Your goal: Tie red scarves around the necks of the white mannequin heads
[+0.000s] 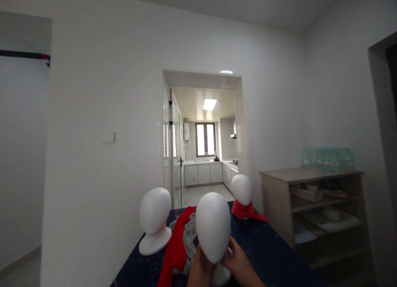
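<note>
A white foam mannequin head [213, 225] stands at the near edge of a dark blue table [273, 254]. My left hand [200, 270] and my right hand [240, 264] both grip its neck from either side. A red scarf [175, 247] and a grey cloth [188, 241] lie bunched just left of it. A bare mannequin head [154, 221] stands farther left. A third head [242, 190], with a red scarf tied at its neck [246, 211], stands at the far right of the table.
A wooden shelf unit [313, 208] with trays and boxes stands at the right wall, with a pack of water bottles [328, 159] on top. Straight ahead, a doorway [203, 138] opens into a kitchen. White walls surround the table.
</note>
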Demonstrator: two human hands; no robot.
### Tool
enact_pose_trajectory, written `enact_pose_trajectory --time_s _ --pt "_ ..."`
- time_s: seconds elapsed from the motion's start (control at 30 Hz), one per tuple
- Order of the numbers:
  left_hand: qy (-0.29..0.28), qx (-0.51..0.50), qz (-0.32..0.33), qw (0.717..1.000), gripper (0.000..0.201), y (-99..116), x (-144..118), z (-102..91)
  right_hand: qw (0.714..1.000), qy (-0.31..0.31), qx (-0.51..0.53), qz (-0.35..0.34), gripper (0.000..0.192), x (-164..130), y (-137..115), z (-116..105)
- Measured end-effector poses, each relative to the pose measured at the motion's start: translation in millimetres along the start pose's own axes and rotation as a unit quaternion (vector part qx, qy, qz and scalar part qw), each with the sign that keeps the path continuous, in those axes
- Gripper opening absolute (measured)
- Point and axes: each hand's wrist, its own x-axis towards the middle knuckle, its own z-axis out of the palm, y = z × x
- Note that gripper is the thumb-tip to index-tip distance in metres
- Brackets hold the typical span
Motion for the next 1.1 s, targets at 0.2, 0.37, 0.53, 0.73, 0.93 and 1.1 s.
enact_pose_trajectory --time_s 0.2,0.37,0.53,0.73,0.93,1.1 --pt "-0.009 0.001 -0.007 1.0 0.09 -22 5 3.6 0.999 0.041 -0.021 0.006 0.077 2 24 4" --pt "-0.045 0.017 0.038 0.998 0.097 -59 6 7.5 0.999 0.041 -0.01 0.01 0.083 -1 29 2" --pt "-0.01 0.116 -0.019 0.993 0.086 -65 12 -9.4 0.998 0.026 -0.036 0.046 0.087 0 21 -11" --pt "0.064 0.422 -0.031 0.904 0.038 -27 22 -76.3 0.924 0.127 -0.339 0.123 0.084 0 35 -36" --pt "-0.022 0.511 -0.094 0.854 0.036 -37 21 -97.9 0.876 0.088 -0.454 0.138 0.082 -5 32 -32" --pt "-0.008 0.496 -0.089 0.864 0.034 -53 23 -100.3 0.859 0.068 -0.488 0.135 0.078 -7 32 -29"
